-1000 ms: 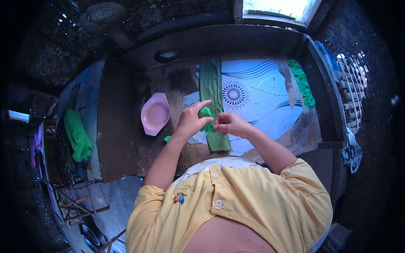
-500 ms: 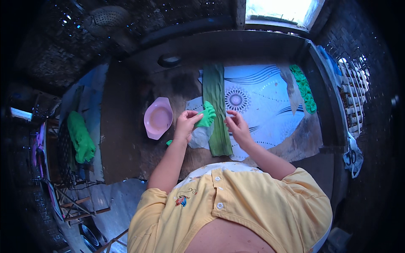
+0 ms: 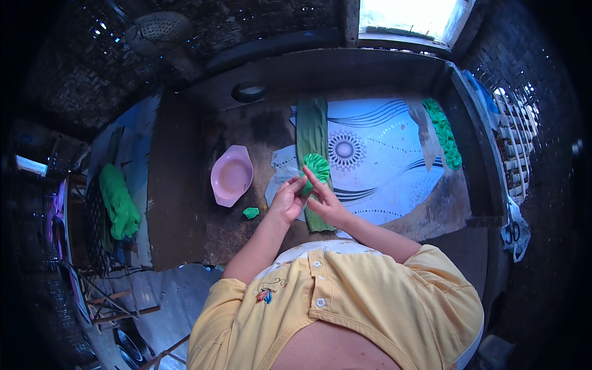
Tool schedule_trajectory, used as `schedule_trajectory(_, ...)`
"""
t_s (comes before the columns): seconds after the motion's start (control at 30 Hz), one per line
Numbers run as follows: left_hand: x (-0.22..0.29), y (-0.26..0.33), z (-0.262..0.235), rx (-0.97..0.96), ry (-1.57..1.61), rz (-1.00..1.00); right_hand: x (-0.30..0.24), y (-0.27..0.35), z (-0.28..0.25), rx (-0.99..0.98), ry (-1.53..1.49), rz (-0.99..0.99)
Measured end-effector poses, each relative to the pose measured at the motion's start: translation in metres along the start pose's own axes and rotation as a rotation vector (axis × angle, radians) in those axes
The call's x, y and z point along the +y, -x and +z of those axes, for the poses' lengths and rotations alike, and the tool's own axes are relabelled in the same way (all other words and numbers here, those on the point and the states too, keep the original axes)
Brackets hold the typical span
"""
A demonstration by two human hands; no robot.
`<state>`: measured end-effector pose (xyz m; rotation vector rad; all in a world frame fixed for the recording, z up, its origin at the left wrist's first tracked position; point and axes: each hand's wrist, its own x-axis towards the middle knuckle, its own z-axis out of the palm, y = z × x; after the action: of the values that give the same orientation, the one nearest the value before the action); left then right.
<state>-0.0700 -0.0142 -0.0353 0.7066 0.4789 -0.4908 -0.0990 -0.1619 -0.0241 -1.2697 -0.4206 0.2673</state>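
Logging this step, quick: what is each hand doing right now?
Left hand: closed, fingers pinching the green pleated piece.
Right hand: closed, pinching the same green pleated piece from the other side.

The worktable (image 3: 185, 185) was dark wood — rough, worn and matt. The patterned sheet (image 3: 382, 160) over it looked like smooth plastic with a slight sheen. The pink bowl (image 3: 231, 176) was smooth plastic. The green dough piece (image 3: 317, 165) appeared soft, matt and ridged; the banana leaf strip (image 3: 311, 126) — smooth, dull green.
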Motion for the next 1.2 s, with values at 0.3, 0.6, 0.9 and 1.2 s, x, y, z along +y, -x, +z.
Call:
schedule_trajectory(0.3, -0.002, 0.011, 0.011, 0.013, -0.074, 0.009, -0.013, 0.000, 0.004, 0.165, -0.169, 0.048)
schedule_trajectory(0.6, 0.001, 0.013, 0.011, 0.017, -0.140, 0.059, 0.004, 0.001, -0.003, 0.287, -0.056, 0.055)
schedule_trajectory(0.9, 0.008, -0.006, -0.009, 0.093, -0.653, 0.308, 0.002, -0.001, -0.021, 0.380, -0.180, 0.233)
schedule_trajectory(1.2, 0.024, -0.006, -0.005, -0.004, -0.693, 0.241, -0.056, -0.005, -0.052, -0.143, -0.026, 0.262)
